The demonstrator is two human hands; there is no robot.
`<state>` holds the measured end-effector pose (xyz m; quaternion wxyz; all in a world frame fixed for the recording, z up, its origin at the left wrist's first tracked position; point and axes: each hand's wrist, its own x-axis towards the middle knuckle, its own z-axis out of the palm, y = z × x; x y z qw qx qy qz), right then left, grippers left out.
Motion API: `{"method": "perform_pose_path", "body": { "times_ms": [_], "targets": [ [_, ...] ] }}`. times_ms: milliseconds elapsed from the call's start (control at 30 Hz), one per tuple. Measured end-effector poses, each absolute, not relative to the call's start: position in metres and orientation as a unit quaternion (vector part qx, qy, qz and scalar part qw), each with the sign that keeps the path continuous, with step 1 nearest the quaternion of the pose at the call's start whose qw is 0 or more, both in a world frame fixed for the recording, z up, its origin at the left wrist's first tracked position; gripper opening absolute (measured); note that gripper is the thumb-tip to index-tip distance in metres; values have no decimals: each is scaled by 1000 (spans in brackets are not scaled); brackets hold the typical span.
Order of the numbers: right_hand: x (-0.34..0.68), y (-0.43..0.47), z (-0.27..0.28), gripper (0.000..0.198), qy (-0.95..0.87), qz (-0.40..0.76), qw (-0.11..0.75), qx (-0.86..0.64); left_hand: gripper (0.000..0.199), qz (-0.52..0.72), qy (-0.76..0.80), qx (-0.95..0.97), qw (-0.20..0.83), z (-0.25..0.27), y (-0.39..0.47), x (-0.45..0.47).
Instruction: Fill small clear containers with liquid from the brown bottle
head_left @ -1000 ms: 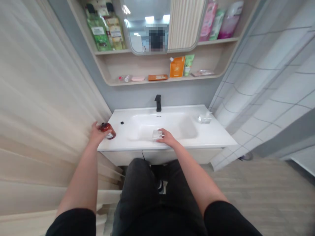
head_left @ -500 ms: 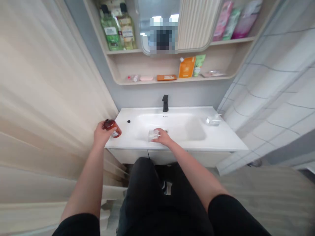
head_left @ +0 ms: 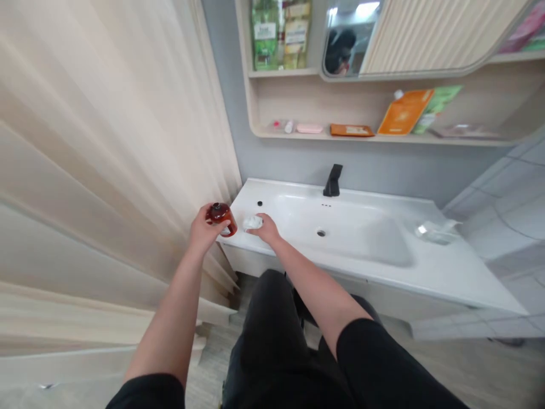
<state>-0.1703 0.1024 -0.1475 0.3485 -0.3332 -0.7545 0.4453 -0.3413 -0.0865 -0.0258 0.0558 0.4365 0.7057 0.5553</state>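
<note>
Over the left end of the white washbasin counter [head_left: 272, 241], my left hand [head_left: 203, 227] is wrapped round a reddish-brown bottle [head_left: 225, 215] with a dark neck and a pale label. The bottle leans slightly. Just to its right, my right hand [head_left: 266, 228] grips a small clear container [head_left: 252, 222]; its exact kind is blurred, and the fingers cover part of it. A short gap separates the two things. Behind them on the counter is a small round black piece [head_left: 259, 203], perhaps a cap.
A black faucet [head_left: 332, 180] stands behind the basin with its drain [head_left: 321, 233]. At the right end is a clear pump bottle [head_left: 436, 233]. Above hangs a shelf [head_left: 298, 91] with an orange pouch [head_left: 404, 112] and several toiletries. A cream curtain [head_left: 128, 142] borders the left.
My right hand has moved left with the clear container, from over the basin to beside the brown bottle. My left hand keeps its hold. The view has turned left.
</note>
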Motion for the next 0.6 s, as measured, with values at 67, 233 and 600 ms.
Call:
{"method": "perform_pose_path", "body": {
  "times_ms": [67,233,600],
  "targets": [
    [-183,104,-149,86,-756,445,353,-325,80,557,710,427,57,-28,-90,-347],
    [-206,108,-144,96,-762,457,338,-311,82,579,708,399,65,-34,-99,-352],
    [-99,71,-110,78,-755,468,386,-251,81,584,673,440,111,-31,-92,-296]
  ]
}}
